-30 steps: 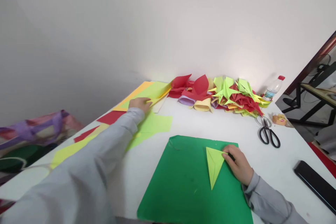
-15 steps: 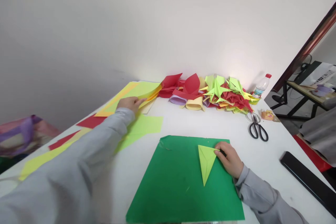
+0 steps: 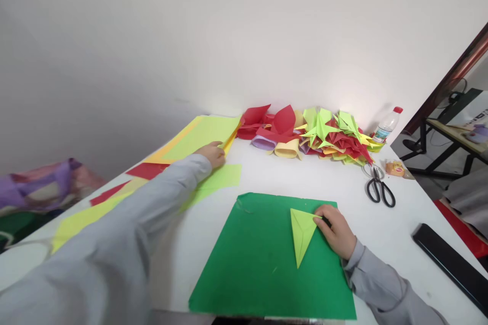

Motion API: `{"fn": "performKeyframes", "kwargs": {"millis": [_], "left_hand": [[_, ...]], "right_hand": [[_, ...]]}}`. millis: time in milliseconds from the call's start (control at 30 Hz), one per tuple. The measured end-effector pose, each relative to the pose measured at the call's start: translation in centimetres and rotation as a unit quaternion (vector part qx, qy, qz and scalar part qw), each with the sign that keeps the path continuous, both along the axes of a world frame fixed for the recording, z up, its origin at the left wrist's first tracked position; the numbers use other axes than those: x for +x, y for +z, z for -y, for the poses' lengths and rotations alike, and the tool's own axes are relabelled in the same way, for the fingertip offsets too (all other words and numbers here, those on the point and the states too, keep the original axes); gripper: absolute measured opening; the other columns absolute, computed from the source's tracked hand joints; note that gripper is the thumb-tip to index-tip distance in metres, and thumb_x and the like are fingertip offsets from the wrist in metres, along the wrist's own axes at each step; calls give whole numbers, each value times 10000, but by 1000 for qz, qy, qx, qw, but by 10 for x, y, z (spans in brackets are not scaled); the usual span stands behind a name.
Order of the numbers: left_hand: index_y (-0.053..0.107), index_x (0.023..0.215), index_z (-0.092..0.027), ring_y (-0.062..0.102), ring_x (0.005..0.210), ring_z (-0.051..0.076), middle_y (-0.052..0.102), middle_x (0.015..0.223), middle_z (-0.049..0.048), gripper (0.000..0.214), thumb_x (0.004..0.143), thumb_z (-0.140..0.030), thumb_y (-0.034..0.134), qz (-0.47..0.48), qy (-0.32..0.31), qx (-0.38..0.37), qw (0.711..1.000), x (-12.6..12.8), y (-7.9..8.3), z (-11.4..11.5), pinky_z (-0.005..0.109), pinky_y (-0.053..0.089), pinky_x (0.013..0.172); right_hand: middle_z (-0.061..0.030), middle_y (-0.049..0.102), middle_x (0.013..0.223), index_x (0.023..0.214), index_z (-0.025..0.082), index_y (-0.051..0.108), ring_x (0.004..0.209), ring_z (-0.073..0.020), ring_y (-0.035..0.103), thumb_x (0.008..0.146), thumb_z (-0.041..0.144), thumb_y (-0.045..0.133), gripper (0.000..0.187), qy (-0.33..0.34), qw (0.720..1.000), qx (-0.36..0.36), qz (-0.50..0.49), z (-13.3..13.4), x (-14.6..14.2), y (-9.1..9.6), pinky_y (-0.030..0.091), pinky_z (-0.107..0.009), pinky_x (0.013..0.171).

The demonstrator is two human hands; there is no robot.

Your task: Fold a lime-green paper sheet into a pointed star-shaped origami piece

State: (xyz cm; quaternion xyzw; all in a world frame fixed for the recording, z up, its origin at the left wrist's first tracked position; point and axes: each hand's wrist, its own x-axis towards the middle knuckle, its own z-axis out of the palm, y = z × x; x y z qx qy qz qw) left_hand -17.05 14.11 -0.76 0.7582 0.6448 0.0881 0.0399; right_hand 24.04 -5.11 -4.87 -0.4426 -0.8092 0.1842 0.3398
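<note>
My left hand (image 3: 214, 154) reaches to the right edge of a stack of yellow-green and orange paper sheets (image 3: 206, 129), its fingers closed at the raised, bent corner. Below that hand lies a loose yellow-green sheet (image 3: 224, 175), partly covered by my sleeve. Over a green board (image 3: 263, 264), my right hand (image 3: 336, 232) pinches the upper right corner of a folded yellow-green paper triangle (image 3: 302, 233), which points toward me and shows crease lines. A small black object (image 3: 326, 221) pokes out between the right fingers; its kind is mostly hidden.
Red, purple and cream paper shapes (image 3: 284, 122) and a heap of folded paper stars (image 3: 331, 137) line the wall. At right are black-handled scissors (image 3: 380, 192), a plastic bottle (image 3: 388, 124), a small wrapped snack (image 3: 395, 168) and a long black case (image 3: 450, 264). Red paper (image 3: 148, 170) lies left.
My left hand has shifted slightly right along the sheets, and their lifted edge looks narrower. My right hand keeps hold of the triangle in the same place. The whole view has moved a little.
</note>
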Motion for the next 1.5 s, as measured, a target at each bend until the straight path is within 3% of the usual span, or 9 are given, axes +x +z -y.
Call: {"fn": "performKeyframes", "kwargs": {"millis": [300, 400, 467, 600, 700, 767, 833, 1000, 1500], "left_hand": [[575, 1148, -171, 587, 1053, 244, 583, 1189, 77, 316, 879, -333, 601, -41, 31, -54, 997, -1, 19, 2, 434, 513, 866], [665, 809, -45, 482, 1203, 373, 452, 1371, 207, 190, 785, -233, 655, 0, 42, -17, 999, 14, 33, 10, 485, 371, 1032], [680, 835, -47, 382, 1277, 417, 359, 1455, 204, 270, 789, -305, 613, 48, 37, 16, 998, 39, 39, 19, 498, 280, 1086], [711, 948, -166, 639, 906, 213, 714, 1001, 53, 488, 806, -572, 479, 176, -95, -59, 978, 122, 33, 55, 283, 517, 784], [723, 743, -178, 609, 602, 155, 692, 660, 19, 512, 789, -617, 464, 293, -202, -152, 922, 182, 22, 90, 229, 471, 525], [625, 499, -165, 504, 460, 123, 542, 434, -14, 499, 781, -559, 505, 365, -262, -174, 876, 208, 19, 106, 222, 402, 469], [607, 472, -163, 498, 469, 124, 534, 424, -16, 460, 769, -505, 526, 380, -271, -169, 868, 220, 19, 113, 225, 394, 486], [710, 650, -149, 590, 616, 172, 705, 644, 39, 347, 747, -426, 525, 403, -255, -153, 865, 230, 18, 118, 248, 441, 575], [712, 626, -150, 554, 549, 154, 680, 583, 38, 251, 675, -383, 633, 490, -209, -252, 808, 226, -10, 132, 247, 421, 519]], "right_hand": [[-43, 597, 780, 775, 205, 536, 755, -194, 533, 945, 361, 431, 254, -18, 998, -36, -38, 2, -3, 2, 410, -336, 728], [-34, 599, 744, 739, 198, 557, 718, -181, 530, 897, 400, 500, 262, -40, 988, -99, -113, 2, -3, 7, 411, -316, 703], [-17, 600, 719, 744, 195, 574, 688, -163, 527, 883, 406, 515, 259, -54, 983, -120, -128, 0, -2, 13, 413, -291, 674], [12, 587, 641, 749, 185, 611, 613, -136, 509, 837, 407, 573, 242, -62, 973, -156, -158, -11, -3, 25, 415, -258, 612], [6, 616, 670, 740, 179, 626, 613, -128, 516, 802, 418, 605, 248, -55, 967, -170, -183, -21, -6, 33, 418, -253, 609], [3, 618, 679, 742, 175, 625, 606, -122, 507, 778, 433, 631, 260, -58, 961, -179, -202, -25, -6, 35, 415, -250, 603], [10, 594, 644, 744, 170, 615, 568, -111, 483, 761, 466, 645, 299, -61, 954, -195, -221, -27, -5, 36, 404, -241, 565], [54, 471, 477, 684, 172, 567, 434, -87, 425, 799, 587, 543, 432, -45, 932, -258, -250, -25, -2, 33, 341, -212, 446], [72, 437, 475, 653, 174, 561, 416, -74, 431, 751, 470, 632, 320, -15, 897, -353, -264, -17, -3, 29, 323, -195, 421]]}}
